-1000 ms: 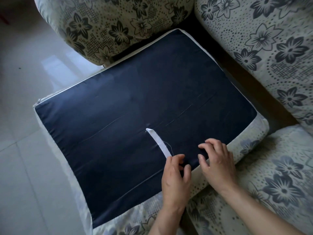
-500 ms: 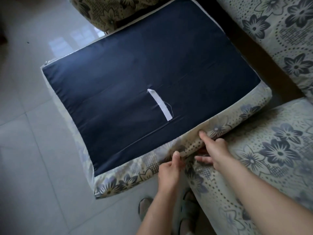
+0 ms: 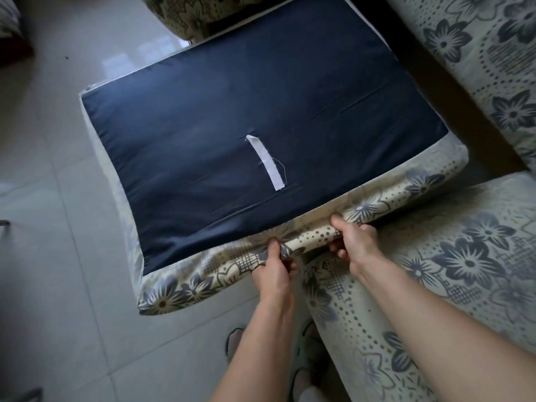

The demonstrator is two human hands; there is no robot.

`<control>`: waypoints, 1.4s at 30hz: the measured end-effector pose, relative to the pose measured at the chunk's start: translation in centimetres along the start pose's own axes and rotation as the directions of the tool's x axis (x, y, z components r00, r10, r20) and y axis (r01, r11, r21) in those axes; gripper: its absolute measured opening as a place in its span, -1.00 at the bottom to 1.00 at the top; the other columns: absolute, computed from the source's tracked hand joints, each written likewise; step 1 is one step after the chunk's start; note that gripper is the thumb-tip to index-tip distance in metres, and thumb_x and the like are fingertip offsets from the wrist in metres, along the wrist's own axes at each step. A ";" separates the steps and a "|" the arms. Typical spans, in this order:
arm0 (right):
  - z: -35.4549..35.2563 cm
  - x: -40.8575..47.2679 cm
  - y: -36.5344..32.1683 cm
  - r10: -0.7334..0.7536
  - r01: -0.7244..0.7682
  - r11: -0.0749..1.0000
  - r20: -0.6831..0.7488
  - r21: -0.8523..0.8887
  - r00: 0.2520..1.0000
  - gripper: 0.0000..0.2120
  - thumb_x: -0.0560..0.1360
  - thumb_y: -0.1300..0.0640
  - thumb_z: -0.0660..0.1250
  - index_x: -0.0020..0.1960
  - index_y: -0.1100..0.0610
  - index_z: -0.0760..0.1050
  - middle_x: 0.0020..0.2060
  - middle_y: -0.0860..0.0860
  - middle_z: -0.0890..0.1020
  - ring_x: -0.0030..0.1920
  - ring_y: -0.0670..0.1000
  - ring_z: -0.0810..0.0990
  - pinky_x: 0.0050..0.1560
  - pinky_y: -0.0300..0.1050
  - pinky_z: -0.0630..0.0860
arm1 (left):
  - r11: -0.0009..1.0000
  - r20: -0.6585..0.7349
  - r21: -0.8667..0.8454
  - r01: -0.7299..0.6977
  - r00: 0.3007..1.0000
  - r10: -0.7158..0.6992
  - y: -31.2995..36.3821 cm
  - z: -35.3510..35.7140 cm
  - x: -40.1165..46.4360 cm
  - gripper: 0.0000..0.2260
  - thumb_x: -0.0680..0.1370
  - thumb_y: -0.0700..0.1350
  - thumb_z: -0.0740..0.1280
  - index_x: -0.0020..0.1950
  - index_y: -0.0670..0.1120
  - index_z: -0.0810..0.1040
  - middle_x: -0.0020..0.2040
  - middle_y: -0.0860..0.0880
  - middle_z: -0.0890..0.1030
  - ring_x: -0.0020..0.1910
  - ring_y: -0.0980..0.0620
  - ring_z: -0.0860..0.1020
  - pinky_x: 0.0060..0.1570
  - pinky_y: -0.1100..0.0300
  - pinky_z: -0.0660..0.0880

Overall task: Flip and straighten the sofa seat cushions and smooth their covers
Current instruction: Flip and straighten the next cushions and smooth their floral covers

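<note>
A seat cushion (image 3: 246,117) lies upside down, its dark navy underside facing up, with a white fabric strip (image 3: 265,162) near the middle. Its cream floral side panel (image 3: 203,274) faces me. My left hand (image 3: 274,266) pinches the floral cover at the near edge, thumb on top. My right hand (image 3: 355,240) grips the same edge a little to the right, fingers curled under the cushion. The cushion juts out past the sofa front over the floor.
A second floral seat cushion (image 3: 449,271) lies at the right under my forearm. The sofa back (image 3: 478,53) runs along the upper right, an armrest (image 3: 188,15) at the top. Pale tiled floor (image 3: 52,256) spreads left; my slippered feet (image 3: 307,352) stand below.
My hands left the navy top surface and dropped to the cushion's near edge, where both now grip the floral cover. The view has shifted back and down.
</note>
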State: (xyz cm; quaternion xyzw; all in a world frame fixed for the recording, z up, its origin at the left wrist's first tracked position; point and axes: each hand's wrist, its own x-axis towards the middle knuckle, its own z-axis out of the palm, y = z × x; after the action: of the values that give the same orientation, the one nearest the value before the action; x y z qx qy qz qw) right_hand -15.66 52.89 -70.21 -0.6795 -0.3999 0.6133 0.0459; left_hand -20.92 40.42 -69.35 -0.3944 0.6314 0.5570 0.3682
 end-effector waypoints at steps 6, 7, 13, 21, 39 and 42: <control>0.3 -5.5 -4.4 -0.155 0.158 0.981 -0.035 0.110 0.987 -0.66 0.42 -0.03 0.46 -0.06 0.21 0.46 -0.25 0.10 0.51 -0.34 0.00 0.43 -0.39 -0.12 0.31 | 0.981 -0.059 -0.014 -0.195 0.979 0.194 4.1 -0.6 -4.6 -0.56 0.51 0.09 0.41 0.05 -0.30 0.56 -0.23 -0.15 0.57 -0.39 0.02 0.47 -0.39 0.22 0.39; 0.4 -6.6 -5.4 -0.182 0.186 0.975 -0.037 0.124 0.983 -0.70 0.43 -0.01 0.46 -0.11 0.20 0.47 -0.27 0.08 0.51 -0.35 -0.02 0.42 -0.39 -0.15 0.31 | 0.974 -0.059 -0.018 -0.227 0.972 0.226 4.9 -0.7 -5.4 -0.59 0.50 0.10 0.42 0.00 -0.28 0.58 -0.22 -0.16 0.57 -0.38 0.01 0.46 -0.33 0.20 0.39; 0.8 -13.6 -10.2 -0.271 0.276 0.943 -0.054 0.186 0.961 -0.78 0.45 0.04 0.44 -0.14 0.16 0.47 -0.14 0.06 0.58 -0.14 0.01 0.55 -0.09 -0.06 0.52 | 0.936 -0.032 -0.024 -0.352 0.936 0.352 9.5 -2.0 -10.3 -0.59 0.47 0.09 0.44 0.00 -0.27 0.64 0.03 -0.34 0.64 0.06 -0.35 0.58 0.06 -0.18 0.52; 0.7 -20.4 -10.6 -0.281 0.304 0.930 -0.138 0.204 0.950 -0.74 0.45 0.11 0.44 -0.30 0.19 0.45 -0.29 0.07 0.56 -0.29 -0.02 0.49 -0.23 -0.11 0.43 | 0.889 -0.004 -0.017 -0.458 0.889 0.458 12.2 -5.5 -15.2 -0.84 0.51 -0.04 0.44 -0.22 -0.08 0.60 -0.23 0.01 0.64 -0.18 0.04 0.60 -0.08 0.20 0.43; 5.1 -30.3 -18.3 -0.206 0.262 0.920 -0.208 0.291 0.956 -0.77 0.42 0.04 0.39 -0.25 0.18 0.44 -0.25 0.09 0.59 -0.35 0.02 0.52 -0.34 -0.12 0.45 | 0.794 0.196 0.245 -0.556 0.831 0.521 26.7 -8.7 -22.1 -0.74 0.43 0.09 0.40 -0.14 -0.10 0.52 -0.08 -0.15 0.64 -0.07 -0.17 0.60 0.09 -0.13 0.56; 4.8 -30.5 -19.0 -0.410 0.412 0.911 -0.089 0.006 0.908 -0.69 0.52 -0.06 0.31 -0.20 0.19 0.51 -0.24 0.09 0.63 -0.30 0.04 0.57 -0.34 -0.13 0.46 | 0.763 0.212 0.373 -0.528 0.849 0.484 29.3 -8.3 -21.8 -0.66 0.43 0.11 0.37 -0.04 -0.15 0.52 -0.05 -0.19 0.62 -0.04 -0.21 0.58 0.11 -0.13 0.54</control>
State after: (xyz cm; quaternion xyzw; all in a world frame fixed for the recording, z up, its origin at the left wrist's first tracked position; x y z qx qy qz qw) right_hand -26.91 45.39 -36.55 -0.6051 -0.5241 0.5651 0.1996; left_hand -38.61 36.11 -36.67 -0.0922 0.7982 0.5070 0.3118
